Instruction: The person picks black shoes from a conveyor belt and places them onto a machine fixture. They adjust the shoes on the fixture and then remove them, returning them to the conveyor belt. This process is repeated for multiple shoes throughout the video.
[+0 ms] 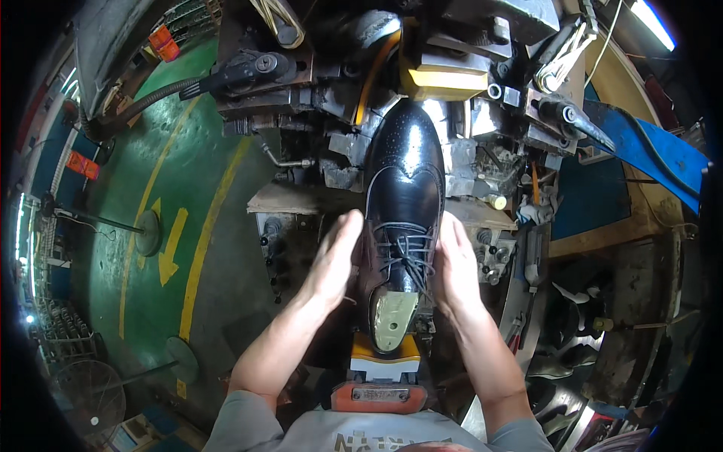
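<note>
A glossy black lace-up shoe (407, 197) lies lengthwise in front of me, toe pointing away into a machine. Its grey laces (407, 248) are tied, and perforations mark the toe. At the heel end a pale green shoe last (393, 320) shows bare, with a hole in it. My left hand (337, 260) is beside the shoe's left side, fingers straight and together. Along the right side lies my right hand (456, 267), its fingers stretched out and partly hidden by the shoe. Whether either palm presses on the leather I cannot tell.
Metal machine jaws (346, 154) surround the toe, under a yellow block (446, 81). A yellow-topped support (385, 354) stands under the heel. Knob panels sit at both sides. A blue bar (648, 143) juts out at right. Green floor (162, 226) with yellow markings lies left.
</note>
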A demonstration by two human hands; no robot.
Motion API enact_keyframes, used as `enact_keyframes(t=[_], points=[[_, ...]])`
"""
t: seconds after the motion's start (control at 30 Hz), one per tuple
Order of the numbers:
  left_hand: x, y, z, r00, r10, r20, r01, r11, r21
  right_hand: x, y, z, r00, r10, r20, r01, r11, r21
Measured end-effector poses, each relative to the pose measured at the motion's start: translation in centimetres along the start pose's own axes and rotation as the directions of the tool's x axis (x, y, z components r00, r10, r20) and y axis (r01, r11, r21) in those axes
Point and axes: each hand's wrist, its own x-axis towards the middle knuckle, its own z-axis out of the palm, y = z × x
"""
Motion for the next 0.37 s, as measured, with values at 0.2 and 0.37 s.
enact_keyframes(t=[0.2, 0.37], points=[[3.0, -3.1, -12.3, 0.725, 0.524, -0.447, -0.207, 0.785, 0.584, 2.1, 7.1, -20.1, 0.694, -0.447, -0.565, -0.056, 0.749, -0.66], [4.6, -7.0, -22.4, 0.685, 0.504, -0.526, -0.094, 0.777, 0.622, 1.3, 9.7, -29.3, 0.728, -0.348, -0.591, -0.161, 0.751, -0.64]])
